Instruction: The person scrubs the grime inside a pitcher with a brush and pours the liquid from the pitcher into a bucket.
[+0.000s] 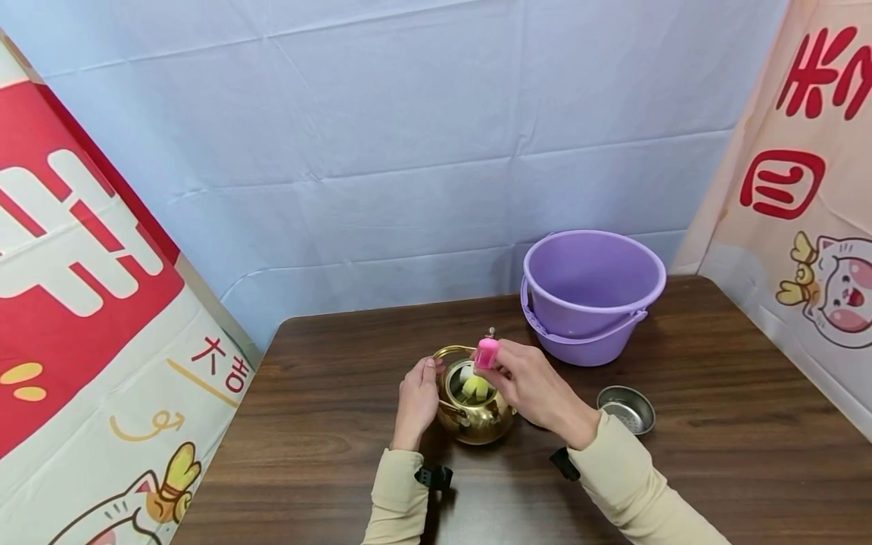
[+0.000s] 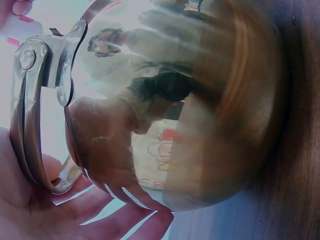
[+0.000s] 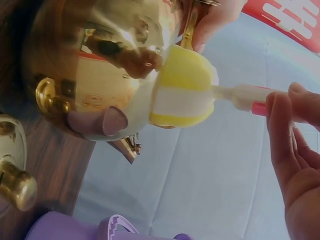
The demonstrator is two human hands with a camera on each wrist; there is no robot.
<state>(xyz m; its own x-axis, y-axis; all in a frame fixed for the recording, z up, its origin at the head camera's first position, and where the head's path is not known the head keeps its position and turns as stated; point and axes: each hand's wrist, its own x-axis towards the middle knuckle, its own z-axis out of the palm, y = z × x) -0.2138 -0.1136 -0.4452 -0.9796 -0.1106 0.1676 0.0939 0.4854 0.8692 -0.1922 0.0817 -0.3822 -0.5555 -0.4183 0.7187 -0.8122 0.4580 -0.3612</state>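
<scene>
A shiny gold kettle (image 1: 478, 425) stands on the table with its lid off. The left hand (image 1: 417, 397) grips its raised handle (image 2: 31, 115), and in the left wrist view the fingers (image 2: 115, 217) spread along the kettle's side. Between thumb and fingers, the right hand (image 1: 534, 382) pinches the pink and white handle (image 3: 250, 97) of a brush. The brush's yellow and white sponge head (image 3: 182, 90) is at the kettle's top opening, partly inside; how deep it reaches is hidden.
A purple bucket (image 1: 593, 303) with its handle hanging down stands at the back right. Right of the kettle lies a small metal strainer bowl (image 1: 627, 409). A gold lid with a knob (image 3: 22, 190) lies beside the kettle, mostly hidden by the right arm in the head view.
</scene>
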